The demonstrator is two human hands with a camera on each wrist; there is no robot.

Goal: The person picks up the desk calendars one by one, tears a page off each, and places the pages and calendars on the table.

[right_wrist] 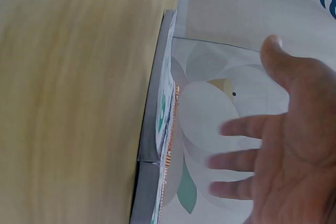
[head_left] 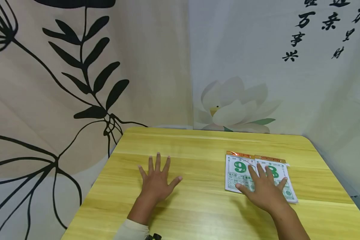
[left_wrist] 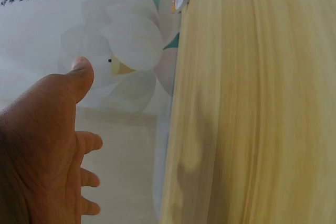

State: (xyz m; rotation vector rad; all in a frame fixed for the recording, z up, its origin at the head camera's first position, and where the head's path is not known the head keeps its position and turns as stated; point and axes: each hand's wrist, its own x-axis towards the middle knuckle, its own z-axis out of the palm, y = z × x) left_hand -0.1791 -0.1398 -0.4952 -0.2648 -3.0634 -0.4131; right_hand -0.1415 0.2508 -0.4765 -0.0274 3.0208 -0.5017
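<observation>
Two thick tear-off calendars lie side by side on the yellow wood-grain table (head_left: 204, 206), right of its middle. The left calendar (head_left: 232, 175) shows a large green 9, and the right calendar (head_left: 290, 193) a green 8 partly covered by fingers. My right hand (head_left: 265, 191) hovers over both with its fingers spread; the right wrist view shows a gap between that hand (right_wrist: 299, 140) and the calendars' grey page edges (right_wrist: 149, 124). My left hand (head_left: 156, 186), fingers spread and holding nothing, hangs over the table's left half, its shadow falling on the wood.
Behind the table hangs a pale cloth (head_left: 156, 66) with black plant drawings, a printed lotus (head_left: 240, 103) and black characters. Red-and-gold binding strips (head_left: 270, 159) run along the calendars' far edges. A black object (head_left: 153, 236) sits by the left sleeve (head_left: 132, 230).
</observation>
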